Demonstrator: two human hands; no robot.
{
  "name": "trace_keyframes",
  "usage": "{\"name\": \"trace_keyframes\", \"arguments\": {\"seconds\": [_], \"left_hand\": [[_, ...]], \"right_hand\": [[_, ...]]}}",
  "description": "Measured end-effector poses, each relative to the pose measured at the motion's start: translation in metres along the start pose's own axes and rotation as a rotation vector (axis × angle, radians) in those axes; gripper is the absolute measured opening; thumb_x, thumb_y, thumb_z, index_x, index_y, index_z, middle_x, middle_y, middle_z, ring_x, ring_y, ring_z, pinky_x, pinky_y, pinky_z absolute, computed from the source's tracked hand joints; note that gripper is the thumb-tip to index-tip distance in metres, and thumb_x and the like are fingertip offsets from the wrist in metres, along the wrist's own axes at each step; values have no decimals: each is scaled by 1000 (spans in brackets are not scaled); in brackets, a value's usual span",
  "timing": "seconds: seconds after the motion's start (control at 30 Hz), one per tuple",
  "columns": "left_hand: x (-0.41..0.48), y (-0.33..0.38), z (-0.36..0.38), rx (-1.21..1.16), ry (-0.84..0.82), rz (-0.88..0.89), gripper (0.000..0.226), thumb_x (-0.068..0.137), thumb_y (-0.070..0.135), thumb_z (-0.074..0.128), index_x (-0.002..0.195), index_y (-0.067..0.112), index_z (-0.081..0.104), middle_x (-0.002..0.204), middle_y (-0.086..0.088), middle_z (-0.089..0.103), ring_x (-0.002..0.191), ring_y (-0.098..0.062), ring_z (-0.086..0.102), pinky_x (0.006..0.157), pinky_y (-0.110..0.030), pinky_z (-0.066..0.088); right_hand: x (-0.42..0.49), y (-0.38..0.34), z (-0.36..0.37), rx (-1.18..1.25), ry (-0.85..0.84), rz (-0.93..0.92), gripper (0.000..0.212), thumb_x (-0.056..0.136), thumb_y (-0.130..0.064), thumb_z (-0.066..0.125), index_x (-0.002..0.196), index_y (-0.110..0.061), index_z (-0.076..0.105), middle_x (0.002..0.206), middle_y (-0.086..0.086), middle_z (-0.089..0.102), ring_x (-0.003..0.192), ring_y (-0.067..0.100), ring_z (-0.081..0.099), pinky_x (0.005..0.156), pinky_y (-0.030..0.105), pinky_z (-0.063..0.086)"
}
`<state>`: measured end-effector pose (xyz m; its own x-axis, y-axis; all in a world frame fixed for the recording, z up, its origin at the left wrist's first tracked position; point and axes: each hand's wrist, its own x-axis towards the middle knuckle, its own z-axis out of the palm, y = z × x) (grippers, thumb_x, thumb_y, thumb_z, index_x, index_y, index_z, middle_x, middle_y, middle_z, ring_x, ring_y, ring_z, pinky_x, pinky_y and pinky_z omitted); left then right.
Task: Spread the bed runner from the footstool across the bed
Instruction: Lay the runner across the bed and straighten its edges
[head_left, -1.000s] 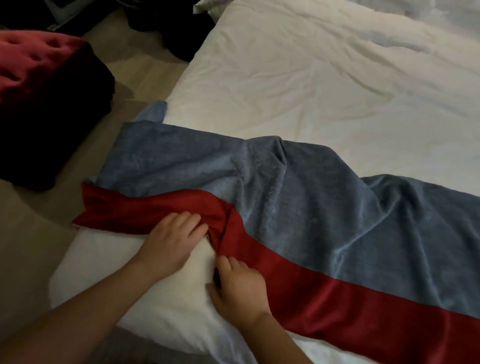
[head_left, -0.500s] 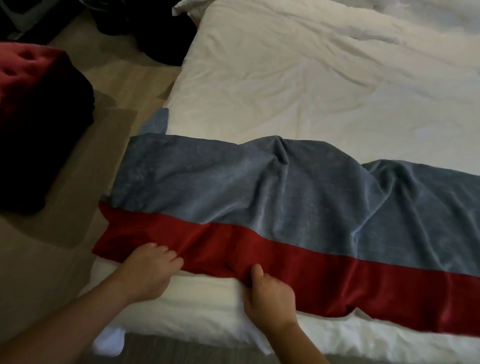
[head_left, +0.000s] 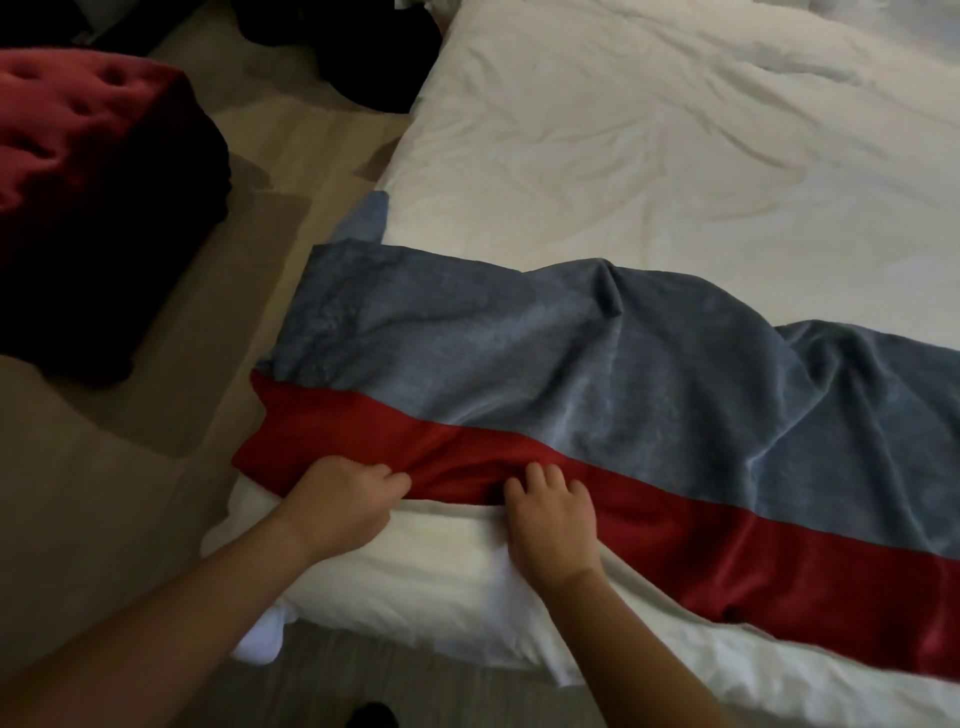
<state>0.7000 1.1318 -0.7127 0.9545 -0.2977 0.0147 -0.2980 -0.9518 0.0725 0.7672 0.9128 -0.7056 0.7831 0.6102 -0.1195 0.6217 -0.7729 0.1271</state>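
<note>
One footstool (head_left: 88, 171) (red) near bed (head_left: 649, 130).

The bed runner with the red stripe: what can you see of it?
The bed runner is a long soft cloth, velvety-looking, with a wide grey-blue band and a red band along the near edge. It lies across the white bed, rumpled in the middle, its left end hanging over the bed's side and its right end out of frame. The left hand grips the red edge; the right hand lies on it with bent fingers.
</note>
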Motion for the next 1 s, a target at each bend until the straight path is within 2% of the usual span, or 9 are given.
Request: {"name": "trace_keyframes", "arguments": {"seconds": [0.13,0.2,0.3,0.37,0.47,0.67,0.77,0.9,1.0], "left_hand": [[-33,-8,6,-36,-96,9,7,52,17,55,57,21,59,42,5,48,30,-14,43,35,-17,21],[-51,-9,12,-21,-121,32,14,57,14,47,59,23,57,45,7,47,33,-12,41,41,-18,19],[-66,-18,12,18,-119,28,15,54,14,45,63,23,52,55,6,48,45,-14,44,46,-21,30],[-69,-30,8,9,-131,-34,23,46,12,63,67,21,57,63,4,51,52,-15,49,47,-24,40],[-69,-50,1,12,-156,-172,43,28,-1,80,64,14,61,61,-2,54,48,-19,51,41,-25,40],[-81,-53,5,-59,-142,-310,43,27,-14,80,51,11,55,51,-5,51,40,-19,51,35,-26,38],[-85,-50,11,-80,-114,-384,44,25,-16,77,49,10,51,49,-6,50,39,-21,50,34,-24,35],[-91,-54,16,-82,-145,-426,38,34,-14,78,61,5,60,57,-10,54,45,-26,55,38,-26,38],[-105,-63,25,-182,-280,-556,20,73,1,64,92,7,62,91,-9,59,78,-27,62,59,-31,42]], "right_hand": [[-13,-23,6,39,-48,-162,27,36,-31,77,56,-20,63,58,-1,58,54,18,55,50,27,44],[-24,-31,11,104,-79,-181,32,33,-35,74,58,-20,61,56,-2,57,50,18,54,48,25,43],[-30,-32,14,201,-62,-205,33,43,-41,70,68,-23,61,62,-3,57,52,18,55,45,25,42],[-26,-32,11,231,-36,-276,31,47,-41,71,71,-24,60,62,-5,56,51,15,53,42,24,40],[-18,-42,9,244,-41,-398,29,45,-33,72,71,-25,61,60,-8,55,46,11,50,40,19,34],[-18,-61,17,271,-123,-472,37,33,-28,80,65,-26,60,52,-10,55,38,9,50,35,14,30],[-13,-66,16,277,-93,-479,34,36,-27,81,65,-26,62,49,-9,54,36,9,49,31,16,33],[-6,-80,11,319,-79,-396,34,39,-24,76,70,-24,62,53,-7,55,38,10,50,31,17,34],[-6,-89,10,299,-167,-431,40,35,-28,76,72,-26,62,52,-8,55,37,9,50,31,16,34]]}}
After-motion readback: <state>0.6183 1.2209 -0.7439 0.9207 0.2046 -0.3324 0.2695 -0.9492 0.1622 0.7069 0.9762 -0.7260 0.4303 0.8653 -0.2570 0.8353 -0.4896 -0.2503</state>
